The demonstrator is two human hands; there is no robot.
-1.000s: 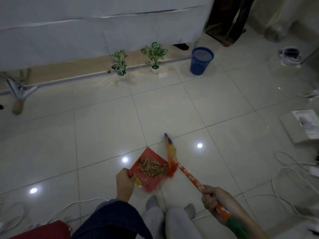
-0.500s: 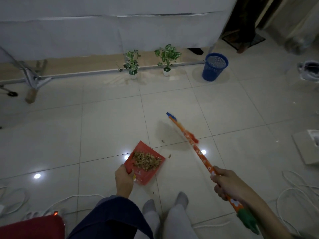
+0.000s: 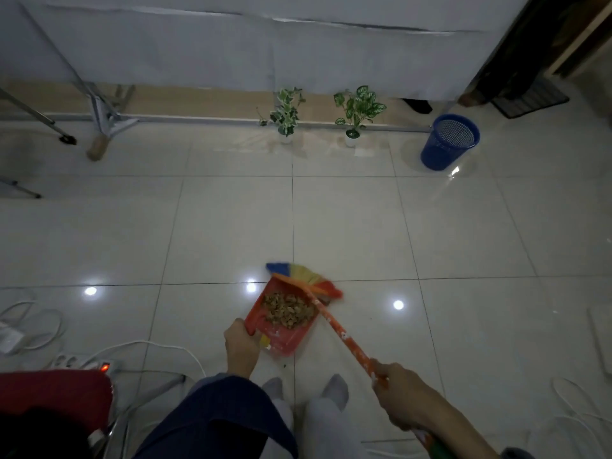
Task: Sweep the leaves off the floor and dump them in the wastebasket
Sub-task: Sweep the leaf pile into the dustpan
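Down at the left, the left hand (image 3: 241,349) reaches forward out of a dark blue sleeve (image 3: 225,422), wrist straight, fingers curled tight around the near-left corner of the red dustpan (image 3: 281,332). The pan sits on the pale tiled floor (image 3: 347,226) just ahead of two socked feet (image 3: 304,389), its long axis running from the gripped corner up and to the right, mouth pointing away from the person. A heap of brown dried leaves (image 3: 287,309) lies in the middle of the pan, well contained.

Across the far lip of the pan sits the broom (image 3: 334,326), its rainbow bristle head fanned at the pan's mouth, blue tip to the left, red to the right. The orange patterned handle slants down and to the right, passing over the pan's right edge, straight into the right hand (image 3: 399,397). That hand comes in from the lower right corner, forearm bare, fist closed firmly on the handle with knuckles up.

Far off at the upper right, the blue mesh wastebasket (image 3: 448,142) stands upright by the wall rail, well apart from the pan, to the right of two small potted plants (image 3: 356,114).
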